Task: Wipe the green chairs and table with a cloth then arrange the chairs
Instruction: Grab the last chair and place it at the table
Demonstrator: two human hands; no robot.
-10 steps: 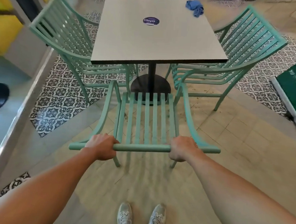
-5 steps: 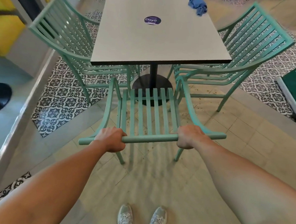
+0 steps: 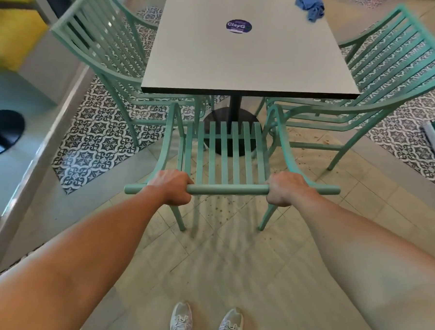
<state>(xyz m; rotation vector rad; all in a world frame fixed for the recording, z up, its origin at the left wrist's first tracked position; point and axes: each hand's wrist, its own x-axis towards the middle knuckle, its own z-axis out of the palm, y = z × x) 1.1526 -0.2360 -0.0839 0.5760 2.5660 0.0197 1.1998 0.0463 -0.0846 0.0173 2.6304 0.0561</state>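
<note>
Left hand: curled tight round the top rail of the near mint-green slatted metal chair, knuckles up, fingers wrapped over the bar and hidden beneath it.
Right hand: clamped on the same round rail, fingers closed round it, back of hand uppermost.
Top rail: spans between the two fists and pokes out past each one, bare in the stretch between them.
Near chair: back slats run straight ahead from the fingers toward the table; seat front reaches under the table edge, close to the black round pedestal base; rear legs stand on the beige floor tiles just below the fists.
Square grey-topped table: directly beyond the fingers, dark edge facing the fists; round purple sticker near the centre of the top.
Crumpled blue cloth: lying on the far right corner of the tabletop, well apart from both hands.
Left green slatted chair: ahead and left of the left fist, drawn up beside the table.
Right green slatted chair: ahead and right of the right fist, seat tucked partly under the table.
Patterned black-and-white floor tiles: beyond the left fist, under the side chairs.
White sneakers: behind the fists, at the bottom edge of view.
</note>
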